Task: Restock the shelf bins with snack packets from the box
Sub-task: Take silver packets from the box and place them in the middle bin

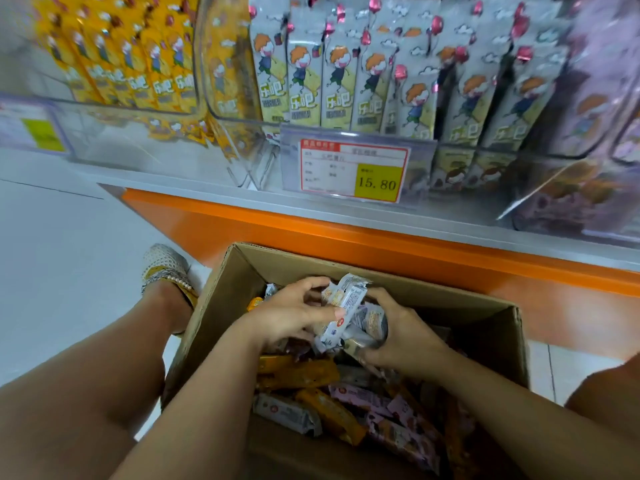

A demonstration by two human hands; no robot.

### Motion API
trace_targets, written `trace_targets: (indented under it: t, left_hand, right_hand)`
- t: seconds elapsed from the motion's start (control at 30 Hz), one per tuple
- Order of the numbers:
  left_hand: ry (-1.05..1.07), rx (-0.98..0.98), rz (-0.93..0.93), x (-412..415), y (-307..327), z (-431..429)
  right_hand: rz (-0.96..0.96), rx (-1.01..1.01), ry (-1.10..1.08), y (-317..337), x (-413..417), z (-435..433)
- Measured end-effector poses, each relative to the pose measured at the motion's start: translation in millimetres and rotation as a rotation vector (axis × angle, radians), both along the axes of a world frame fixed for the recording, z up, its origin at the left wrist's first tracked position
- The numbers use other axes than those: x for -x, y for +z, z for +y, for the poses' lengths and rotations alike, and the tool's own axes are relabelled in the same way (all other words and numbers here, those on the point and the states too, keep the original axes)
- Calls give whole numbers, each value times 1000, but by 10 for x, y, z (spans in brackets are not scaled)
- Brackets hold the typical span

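Gripping grey packets (341,304) in the box (426,289), the left hand (291,317) and right hand (401,337) curl round them. Probably light, slippery: squeeze mid-bundle.

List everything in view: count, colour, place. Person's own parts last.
cardboard box: one, brown, open, on the floor below the shelf
loose packets: many, orange, pink and grey, piled in the box
held packets: a few, grey-white, bunched between both hands above the pile
shelf bins: at least three, clear, along the shelf
yellow packets: many, upright in the left bin
grey packets: many, upright in the middle bin
pink packets: many, in the right bin, blurred
price tag: one, red-bordered, yellow panel reading 15.80, on the middle bin's front
shelf base: one, orange, behind the box
floor: white
shoe: one, cream and yellow, left of the box
left hand: fingers curled on the held packets
right hand: grips the same bunch
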State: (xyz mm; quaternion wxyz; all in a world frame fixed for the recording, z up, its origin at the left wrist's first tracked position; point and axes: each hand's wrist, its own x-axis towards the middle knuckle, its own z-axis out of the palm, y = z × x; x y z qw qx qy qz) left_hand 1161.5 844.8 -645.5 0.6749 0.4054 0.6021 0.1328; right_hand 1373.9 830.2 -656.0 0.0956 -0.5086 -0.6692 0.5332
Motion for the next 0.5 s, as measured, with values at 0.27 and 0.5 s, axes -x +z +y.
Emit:
trace_targets:
  t: [0.27,0.5]
  left_hand:
    - [-232,-185,81,-135,907,66]
    - [-271,-393,50,-122,1672,-268]
  right_hand:
    - [20,-205,-36,823,-155,-143]
    - [3,-392,-7,1556,-170,-425]
